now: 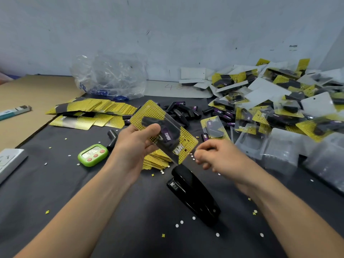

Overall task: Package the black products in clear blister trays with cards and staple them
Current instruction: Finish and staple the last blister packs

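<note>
Head view: L hand (pixel 136 146) grips pack (pixel 167 130); R hand (pixel 217 157) curled at 4 o'clock, contents unclear; stapler (pixel 193 192) at 6.

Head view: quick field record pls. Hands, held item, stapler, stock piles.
left hand: grips a blister pack, yellow card and black product inside, tilted
right hand: fingers curled beside the pack's lower corner; blurred, hold unclear
stapler: black, lying on the dark table under the pack, untouched
loose black products: heap behind the pack
yellow cards: fanned stack, far left
finished packs: pile, right
empty blister trays: near right
</note>
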